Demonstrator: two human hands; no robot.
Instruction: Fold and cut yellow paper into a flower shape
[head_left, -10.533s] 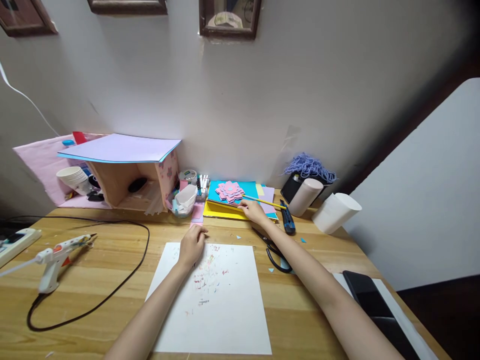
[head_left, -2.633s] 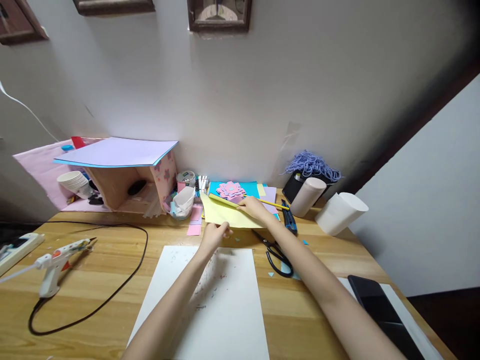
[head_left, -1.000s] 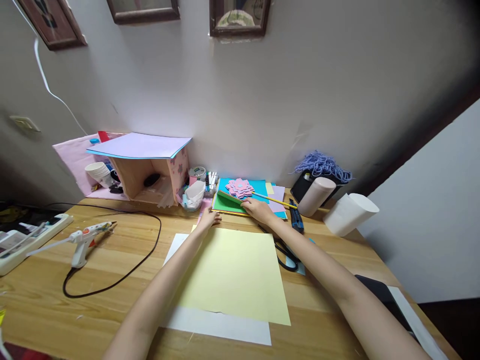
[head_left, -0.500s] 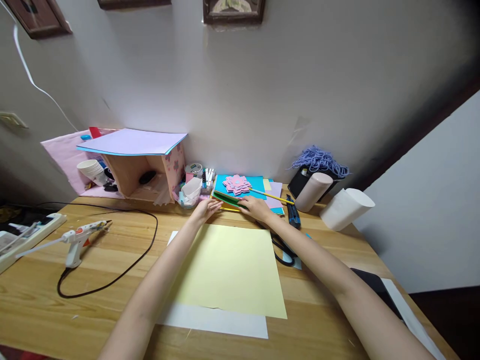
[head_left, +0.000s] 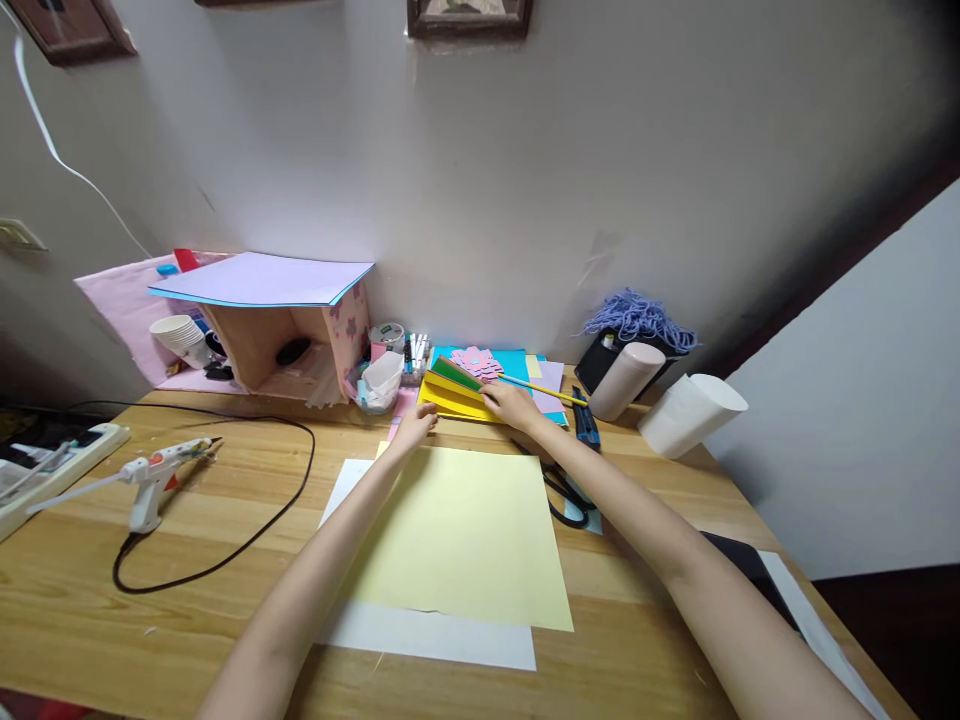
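Note:
My right hand (head_left: pixel 510 404) pinches the right end of a green sheet of paper (head_left: pixel 456 373), lifting it at a tilt over a bright yellow sheet (head_left: pixel 451 400). Just left of the yellow sheet's front edge, my left hand (head_left: pixel 417 424) has its fingers curled; whether anything is in them is hidden. Behind the green sheet a pink layered paper flower (head_left: pixel 477 361) lies on blue paper (head_left: pixel 514 362), with a yellow stick (head_left: pixel 553 391) reaching right from it. Under my forearms a large pale yellow sheet (head_left: pixel 465 530) overlaps a white sheet (head_left: pixel 435 636).
A cardboard box with a lilac top (head_left: pixel 262 278) stands at back left. A glue gun (head_left: pixel 154 480) and its cord lie at left. Black-handled scissors (head_left: pixel 568 497), a blue cutter (head_left: pixel 586 422) and paper rolls (head_left: pixel 694 414) are at right.
The green sheet has been raised and tilted by my right hand, uncovering more bright yellow paper below. My left hand has drawn back slightly, its fingers curling away from the sheets.

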